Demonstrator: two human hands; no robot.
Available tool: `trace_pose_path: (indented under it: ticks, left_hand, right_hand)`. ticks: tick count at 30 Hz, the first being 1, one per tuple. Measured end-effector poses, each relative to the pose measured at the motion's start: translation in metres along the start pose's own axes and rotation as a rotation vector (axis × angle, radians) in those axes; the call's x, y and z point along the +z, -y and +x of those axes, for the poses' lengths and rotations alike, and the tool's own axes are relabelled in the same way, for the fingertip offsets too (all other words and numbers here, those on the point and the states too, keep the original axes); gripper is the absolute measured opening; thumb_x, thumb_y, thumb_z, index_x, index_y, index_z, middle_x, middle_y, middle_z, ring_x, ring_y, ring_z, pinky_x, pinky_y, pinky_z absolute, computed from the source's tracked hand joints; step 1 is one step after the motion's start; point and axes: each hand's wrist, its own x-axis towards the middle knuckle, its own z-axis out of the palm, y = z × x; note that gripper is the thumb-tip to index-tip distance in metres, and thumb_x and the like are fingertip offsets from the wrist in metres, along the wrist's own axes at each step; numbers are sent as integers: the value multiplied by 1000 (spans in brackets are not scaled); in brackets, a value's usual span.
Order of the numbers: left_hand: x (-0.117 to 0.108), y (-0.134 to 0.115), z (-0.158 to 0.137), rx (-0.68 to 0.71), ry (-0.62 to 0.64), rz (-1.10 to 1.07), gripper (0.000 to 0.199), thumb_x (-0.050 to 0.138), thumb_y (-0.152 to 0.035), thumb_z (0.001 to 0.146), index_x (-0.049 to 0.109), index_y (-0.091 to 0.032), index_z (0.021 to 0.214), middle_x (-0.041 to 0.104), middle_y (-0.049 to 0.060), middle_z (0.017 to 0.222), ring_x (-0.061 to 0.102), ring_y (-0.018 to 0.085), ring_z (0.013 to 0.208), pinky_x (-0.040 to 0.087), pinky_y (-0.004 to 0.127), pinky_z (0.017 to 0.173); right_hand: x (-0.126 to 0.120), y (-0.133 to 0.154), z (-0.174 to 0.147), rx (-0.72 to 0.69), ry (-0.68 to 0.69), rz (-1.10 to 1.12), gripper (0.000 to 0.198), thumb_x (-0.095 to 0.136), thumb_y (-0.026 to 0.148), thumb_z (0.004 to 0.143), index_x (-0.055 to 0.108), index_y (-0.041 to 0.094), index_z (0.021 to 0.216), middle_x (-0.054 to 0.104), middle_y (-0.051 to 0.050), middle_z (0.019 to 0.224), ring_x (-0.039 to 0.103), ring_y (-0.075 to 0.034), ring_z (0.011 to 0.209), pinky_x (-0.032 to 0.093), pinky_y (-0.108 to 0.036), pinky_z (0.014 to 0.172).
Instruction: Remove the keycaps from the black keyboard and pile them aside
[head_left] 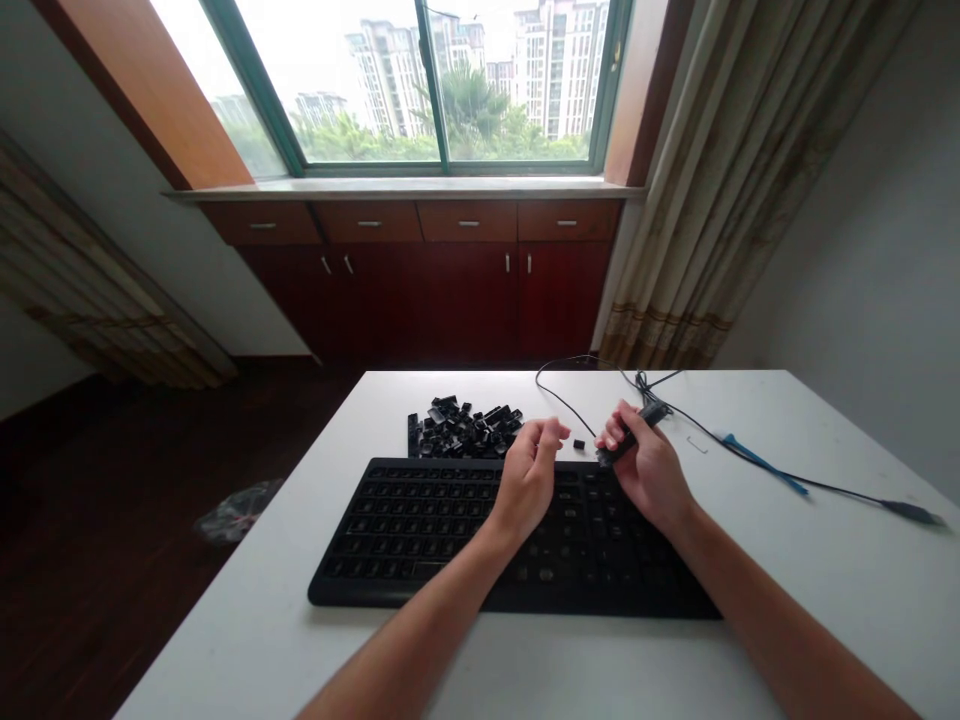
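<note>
A black keyboard [420, 520] with its keycaps off on the visible left side lies across the table. My right hand [660, 480] is closed around a short black brush [634, 436], its bristle end pointing down and left over the keyboard's top edge. Above the keyboard's upper middle is my left hand [529, 480], its fingers curled with the thumb pressed against them. What the left fingers hold, if anything, is hidden. Behind the keyboard, a heap of black keycaps [465, 430] sits left of my left hand. One loose keycap [579, 445] lies between my hands.
The white table [832, 600] carries a black cable [825, 486], a blue slender tool [769, 466] and a thin bent metal piece [697, 446] at the right. A plastic bag [238, 510] rests on the floor. Red cabinets [420, 300] stand beneath the window.
</note>
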Motion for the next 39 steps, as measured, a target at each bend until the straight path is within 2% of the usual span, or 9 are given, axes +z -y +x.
trace_pose_path:
  ticks: [4, 8, 14, 20, 25, 31, 35, 37, 39]
  left_hand:
    - [0, 0, -1, 8, 34, 8, 40, 45, -50, 104, 68, -18, 95, 70, 5, 94, 63, 20, 89, 47, 30, 85]
    - [1, -3, -4, 27, 56, 11, 38, 46, -47, 105, 67, -18, 95, 69, 5, 93, 63, 19, 88, 47, 30, 84]
    - [0, -4, -4, 27, 68, 19, 37, 45, -46, 105, 67, -18, 95, 68, 4, 91, 64, 20, 87, 47, 30, 83]
    - [0, -2, -4, 33, 62, 8, 35, 46, -45, 105, 67, -19, 94, 68, 4, 91, 63, 19, 88, 48, 29, 83]
    - [1, 1, -3, 30, 55, -18, 32, 46, -43, 105, 66, -19, 106, 71, 6, 102, 65, 20, 94, 49, 31, 88]
    - [1, -2, -4, 34, 60, -29, 31, 47, -43, 105, 66, -18, 103, 71, 5, 101, 65, 19, 93, 48, 29, 88]
    - [0, -2, -4, 34, 57, -9, 32, 48, -44, 104, 65, -18, 98, 69, 4, 95, 63, 19, 89, 47, 29, 85]
    - [1, -1, -4, 33, 56, 3, 31, 47, -43, 105, 64, -18, 96, 68, 4, 93, 63, 19, 88, 47, 29, 83]
    - [1, -1, -4, 32, 56, 15, 31, 47, -43, 105, 63, -18, 97, 68, 4, 94, 62, 18, 88, 47, 29, 83]
  right_hand:
    - [4, -7, -3, 25, -31, -75, 44, 73, 51, 87, 48, 23, 65, 43, 5, 63, 45, -13, 55, 52, -30, 64]
    - [2, -14, -9, -12, -19, -166, 41, 71, 48, 90, 48, 23, 65, 46, 4, 62, 48, -15, 59, 51, -30, 66]
    - [1, -16, -19, -174, 27, -544, 44, 62, 57, 94, 59, 23, 66, 62, -2, 65, 61, -20, 67, 51, -35, 79]
    - [0, -3, -22, -240, 154, -770, 42, 60, 55, 96, 75, 22, 75, 74, -6, 87, 67, -24, 85, 50, -38, 89]
    - [-3, -2, -21, -348, 195, -796, 35, 56, 49, 99, 81, 24, 94, 71, -8, 114, 69, -26, 97, 52, -40, 92]
    - [1, -3, -22, -367, 89, -727, 26, 65, 44, 96, 72, 24, 112, 73, -7, 114, 71, -23, 92, 55, -41, 89]
    - [-3, -4, -19, -292, 109, -593, 30, 65, 48, 96, 72, 22, 109, 77, -7, 100, 72, -23, 86, 56, -40, 84]
    - [-4, -6, -16, -252, 88, -517, 30, 67, 50, 94, 72, 21, 91, 74, -4, 79, 69, -20, 72, 55, -35, 75]
    - [-1, -9, -13, -206, 2, -378, 40, 67, 52, 93, 62, 21, 67, 60, 1, 56, 57, -15, 54, 50, -31, 61]
